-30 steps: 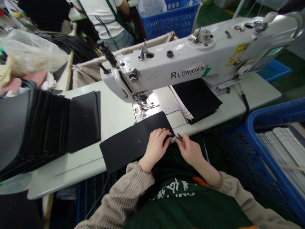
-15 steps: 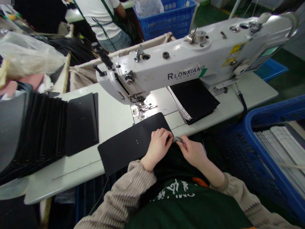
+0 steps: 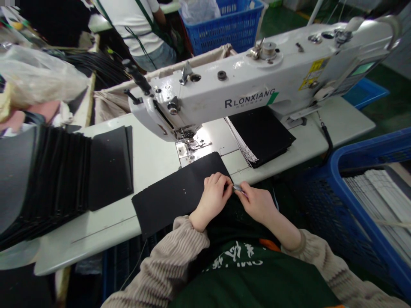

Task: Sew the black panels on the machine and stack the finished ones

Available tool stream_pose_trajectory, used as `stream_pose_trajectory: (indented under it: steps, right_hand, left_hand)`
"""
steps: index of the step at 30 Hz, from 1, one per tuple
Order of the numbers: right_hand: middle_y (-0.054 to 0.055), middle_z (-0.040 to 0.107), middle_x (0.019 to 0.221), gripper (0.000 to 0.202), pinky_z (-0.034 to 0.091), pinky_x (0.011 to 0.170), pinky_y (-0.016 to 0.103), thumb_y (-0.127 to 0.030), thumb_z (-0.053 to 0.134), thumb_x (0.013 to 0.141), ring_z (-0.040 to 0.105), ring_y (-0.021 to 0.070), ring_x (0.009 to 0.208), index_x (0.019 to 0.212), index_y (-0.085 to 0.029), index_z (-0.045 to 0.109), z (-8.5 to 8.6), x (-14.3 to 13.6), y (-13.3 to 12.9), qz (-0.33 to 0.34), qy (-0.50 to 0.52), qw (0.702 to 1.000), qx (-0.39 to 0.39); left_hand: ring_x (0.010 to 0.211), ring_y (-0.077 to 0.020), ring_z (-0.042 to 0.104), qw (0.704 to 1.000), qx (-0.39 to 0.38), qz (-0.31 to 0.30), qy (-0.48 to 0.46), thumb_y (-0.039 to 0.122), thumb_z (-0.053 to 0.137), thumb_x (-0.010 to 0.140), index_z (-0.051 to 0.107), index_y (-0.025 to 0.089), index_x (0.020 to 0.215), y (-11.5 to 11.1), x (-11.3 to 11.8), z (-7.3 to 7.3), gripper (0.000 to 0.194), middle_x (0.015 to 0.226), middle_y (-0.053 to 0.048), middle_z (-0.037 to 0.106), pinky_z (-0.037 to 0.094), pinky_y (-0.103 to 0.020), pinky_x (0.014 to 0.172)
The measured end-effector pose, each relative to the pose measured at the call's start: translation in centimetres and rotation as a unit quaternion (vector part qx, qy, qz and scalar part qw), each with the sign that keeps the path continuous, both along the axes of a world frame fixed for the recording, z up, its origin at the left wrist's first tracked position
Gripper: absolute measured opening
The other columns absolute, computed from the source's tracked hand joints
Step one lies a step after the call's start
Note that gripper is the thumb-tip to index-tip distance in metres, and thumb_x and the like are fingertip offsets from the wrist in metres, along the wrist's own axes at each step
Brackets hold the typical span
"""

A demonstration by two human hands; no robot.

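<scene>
A flat black panel (image 3: 173, 194) lies at the table's front edge, with part of it hanging over. My left hand (image 3: 215, 191) is closed on its right corner, fingers curled and thumb pinching the edge. Just right of that corner, my right hand (image 3: 257, 201) grips small metal thread snips (image 3: 238, 188), their tip close to my left fingertips. Most of the snips is hidden inside my fist. Behind the panel stands the sewing machine (image 3: 205, 94), its lit needle area (image 3: 192, 145) just beyond the panel's far edge.
A stack of black panels (image 3: 261, 134) with white edges sits under the machine arm. On the left stand many folded black pieces (image 3: 58, 171) beside flat panels (image 3: 111, 164). A blue crate (image 3: 337, 171) is at my right. A person (image 3: 138, 30) stands behind the machine.
My right hand has shifted slightly left, bringing the snips' tip nearer the panel corner. My left hand and the panel stay almost where they were.
</scene>
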State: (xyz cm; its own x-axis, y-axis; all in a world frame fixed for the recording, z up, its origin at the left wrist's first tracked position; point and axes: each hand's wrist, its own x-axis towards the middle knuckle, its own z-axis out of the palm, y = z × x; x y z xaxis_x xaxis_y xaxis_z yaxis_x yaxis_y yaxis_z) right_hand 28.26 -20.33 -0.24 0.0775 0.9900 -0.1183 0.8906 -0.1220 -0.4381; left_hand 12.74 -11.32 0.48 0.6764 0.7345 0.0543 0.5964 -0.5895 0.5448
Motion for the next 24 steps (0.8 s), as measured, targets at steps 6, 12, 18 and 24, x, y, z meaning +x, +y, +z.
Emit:
stream_pose_trajectory:
  steps: [6, 12, 18, 24]
  right_hand:
    - [-0.001, 0.067, 0.068, 0.024, 0.023, 0.052, 0.028, -0.037, 0.038, 0.101, 0.062, 0.0159, 0.059, 0.090, -0.022, 0.054, 0.1, 0.3, 0.1, -0.004, -0.019, 1.000, 0.011]
    - [0.002, 0.067, 0.082, 0.028, 0.037, 0.056, 0.027, -0.045, 0.040, 0.100, 0.065, 0.0184, 0.070, 0.102, -0.021, 0.054, 0.4, 1.8, 0.9, -0.039, 0.010, 0.997, 0.064]
    - [0.008, 0.061, 0.127, 0.043, 0.051, 0.069, 0.029, -0.045, 0.059, 0.090, 0.067, 0.0206, 0.093, 0.127, -0.025, 0.055, 0.7, 1.2, 2.8, 0.086, 0.023, 0.990, 0.112]
    - [0.003, 0.063, 0.132, 0.031, 0.051, 0.084, 0.033, -0.028, 0.052, 0.093, 0.066, 0.0207, 0.105, 0.122, -0.028, 0.062, 1.1, 0.5, 5.0, 0.202, 0.085, 0.970, 0.104]
  left_hand:
    - [0.091, -0.0192, 0.053, 0.999, -0.023, -0.009, -0.041, 0.018, 0.055, 0.092, 0.055, 0.019, 0.089, -0.1, -0.8, 0.7, 0.003, 0.094, -0.003, 0.059, 0.039, -0.036, 0.084]
    - [0.079, -0.0179, 0.053, 0.994, -0.002, -0.102, -0.031, 0.029, 0.054, 0.095, 0.050, 0.019, 0.063, -0.2, -8.8, 1.9, 0.033, 0.068, -0.001, 0.052, 0.043, -0.035, 0.081]
    - [0.135, -0.0302, 0.042, 0.997, 0.057, 0.035, 0.048, 0.034, 0.059, 0.092, 0.056, 0.024, 0.131, -2.2, -19.7, 0.6, 0.040, 0.141, -0.011, 0.051, 0.034, -0.054, 0.112]
    - [0.125, -0.0244, 0.057, 0.985, -0.060, 0.155, -0.044, 0.030, 0.047, 0.098, 0.063, 0.026, 0.125, -4.3, -26.4, 2.3, 0.032, 0.130, -0.005, 0.064, 0.036, -0.049, 0.114]
